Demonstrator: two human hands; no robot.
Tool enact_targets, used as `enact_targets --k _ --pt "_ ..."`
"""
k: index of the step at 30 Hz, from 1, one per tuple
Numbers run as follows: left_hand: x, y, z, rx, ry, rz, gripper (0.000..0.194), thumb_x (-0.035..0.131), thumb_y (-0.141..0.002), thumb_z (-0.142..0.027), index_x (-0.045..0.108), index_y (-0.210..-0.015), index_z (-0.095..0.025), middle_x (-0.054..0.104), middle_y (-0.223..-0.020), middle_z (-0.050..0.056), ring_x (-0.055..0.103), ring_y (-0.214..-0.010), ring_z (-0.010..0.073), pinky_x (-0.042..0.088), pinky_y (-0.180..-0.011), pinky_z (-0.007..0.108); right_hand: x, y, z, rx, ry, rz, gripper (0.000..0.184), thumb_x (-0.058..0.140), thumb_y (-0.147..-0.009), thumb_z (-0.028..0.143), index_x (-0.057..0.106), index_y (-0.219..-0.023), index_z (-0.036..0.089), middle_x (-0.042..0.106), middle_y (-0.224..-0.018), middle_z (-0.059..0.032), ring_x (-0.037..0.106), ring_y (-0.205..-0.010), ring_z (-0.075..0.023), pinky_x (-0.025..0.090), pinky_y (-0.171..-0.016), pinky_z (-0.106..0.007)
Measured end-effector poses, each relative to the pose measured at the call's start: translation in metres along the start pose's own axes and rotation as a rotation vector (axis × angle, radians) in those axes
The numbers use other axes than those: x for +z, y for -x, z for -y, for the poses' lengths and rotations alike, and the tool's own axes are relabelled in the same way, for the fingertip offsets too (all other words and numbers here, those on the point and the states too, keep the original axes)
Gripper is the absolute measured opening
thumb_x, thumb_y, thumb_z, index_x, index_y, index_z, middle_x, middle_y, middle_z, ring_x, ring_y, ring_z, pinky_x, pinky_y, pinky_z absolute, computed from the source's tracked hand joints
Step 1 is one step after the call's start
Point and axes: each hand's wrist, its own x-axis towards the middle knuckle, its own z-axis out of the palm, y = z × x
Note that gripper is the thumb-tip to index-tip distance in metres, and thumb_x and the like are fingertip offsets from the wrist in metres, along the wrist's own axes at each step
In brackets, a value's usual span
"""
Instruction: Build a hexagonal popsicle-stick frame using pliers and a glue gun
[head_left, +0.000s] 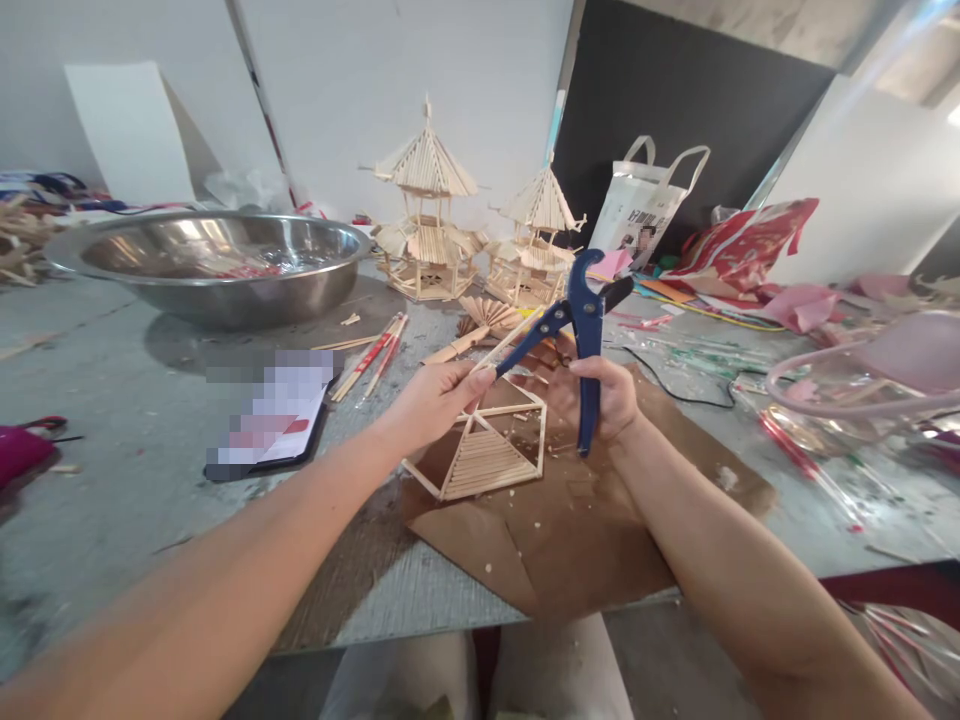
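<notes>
Two stick pavilions are standing on the grey desk near a pale wall — left fingers pinching a thin stick, right fingers clasping blue cutters.

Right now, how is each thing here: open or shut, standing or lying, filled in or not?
Blue hand cutter, open, handles spread
Left hand, closed on one handle
Right hand, closed around the other handle
Hexagonal stick frame, partly filled in: one triangle slatted, some open
Taller stick pagoda, upright, roofed
Shorter stick pagoda, upright, roofed
Phone, face up, screen lit
Metal basin, upright, things inside
White tote bag, upright, handles raised
</notes>
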Motion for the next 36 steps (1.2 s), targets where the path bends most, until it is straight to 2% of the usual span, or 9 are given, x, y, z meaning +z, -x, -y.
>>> enact_targets --k 4,8,12,17,21,26,30,34,36 --pt "0.005 -0.001 0.004 0.009 0.044 0.152 0.042 0.033 -0.082 -0.049 0.052 -0.065 -0.016 0.048 -0.055 -0.002 0.045 -0.053 0.0091 0.034 -0.053 0.021 0.004 0.001 0.001 -0.001 0.091 -0.073 0.022 0.05 -0.054 0.027 0.056 -0.074 0.022 0.061 -0.073 -0.0015 0.059 -0.074 -0.0182 0.047 -0.065 -0.034" --pt "0.005 -0.004 0.011 -0.064 0.077 0.079 0.037 0.03 -0.083 -0.045 0.051 -0.073 -0.016 0.05 -0.06 -0.001 0.046 -0.056 0.0099 0.036 -0.054 0.022 0.001 -0.005 -0.002 -0.114 0.086 -0.369 0.021 0.063 -0.053 0.024 0.052 -0.07 0.02 0.053 -0.057 0.0043 0.052 -0.052 -0.0108 0.047 -0.057 -0.028" --pt "-0.001 -0.006 0.011 -0.173 -0.088 0.096 0.028 0.039 -0.079 -0.039 0.051 -0.069 -0.017 0.047 -0.057 -0.003 0.042 -0.052 0.0095 0.033 -0.051 0.022 -0.012 -0.011 -0.006 -0.213 0.345 -0.588 0.02 0.065 -0.055 0.029 0.052 -0.067 0.019 0.048 -0.048 0.0055 0.046 -0.044 -0.0099 0.041 -0.046 -0.024" --pt "-0.001 -0.005 0.008 -0.174 -0.066 0.124 0.025 0.041 -0.078 -0.037 0.049 -0.065 -0.017 0.046 -0.054 -0.003 0.04 -0.048 0.0087 0.031 -0.049 0.022 -0.02 -0.014 -0.007 -0.137 0.665 -0.551 0.02 0.064 -0.055 0.031 0.055 -0.066 0.017 0.049 -0.049 0.0048 0.045 -0.045 -0.0095 0.039 -0.046 -0.024" --pt "-0.001 -0.005 0.011 -0.191 0.012 0.118 0.024 0.043 -0.077 -0.038 0.05 -0.068 -0.017 0.048 -0.057 -0.002 0.04 -0.049 0.0086 0.032 -0.049 0.022 -0.024 -0.013 -0.004 -0.098 0.658 -0.499 0.023 0.066 -0.053 0.031 0.055 -0.067 0.016 0.051 -0.05 0.0044 0.047 -0.046 -0.0101 0.041 -0.048 -0.025" --pt "-0.002 -0.005 0.011 -0.146 -0.012 0.094 0.026 0.044 -0.075 -0.041 0.054 -0.072 -0.016 0.052 -0.059 -0.002 0.045 -0.055 0.0101 0.035 -0.054 0.022 -0.025 -0.01 0.003 -0.066 0.591 -0.378 0.03 0.07 -0.05 0.034 0.057 -0.07 0.016 0.055 -0.056 0.003 0.051 -0.05 -0.0112 0.044 -0.052 -0.027" --pt "-0.003 -0.004 0.01 -0.14 -0.038 0.156 0.028 0.043 -0.075 -0.041 0.056 -0.076 -0.016 0.054 -0.061 -0.001 0.044 -0.053 0.0094 0.035 -0.054 0.022 -0.025 -0.01 0.007 -0.039 0.609 -0.423 0.025 0.07 -0.049 0.029 0.057 -0.065 0.015 0.053 -0.052 0.0041 0.048 -0.045 -0.0092 0.041 -0.047 -0.025" --pt "-0.011 -0.006 0.017 -0.131 -0.296 0.185 0.03 0.048 -0.07 -0.045 0.059 -0.072 -0.017 0.057 -0.062 0.0 0.047 -0.057 0.0119 0.032 -0.055 0.024 -0.04 -0.012 0.015 0.025 0.603 -0.545 0.022 0.069 -0.049 0.023 0.057 -0.065 0.016 0.053 -0.048 0.0041 0.048 -0.043 -0.0102 0.041 -0.044 -0.024" --pt "-0.014 -0.007 0.021 -0.167 -0.374 0.247 0.029 0.051 -0.068 -0.045 0.058 -0.067 -0.017 0.056 -0.059 0.0 0.047 -0.056 0.0126 0.031 -0.053 0.024 -0.05 -0.012 0.02 0.08 0.592 -0.578 0.019 0.068 -0.05 0.019 0.057 -0.066 0.016 0.053 -0.046 0.0043 0.049 -0.042 -0.0104 0.041 -0.043 -0.024"
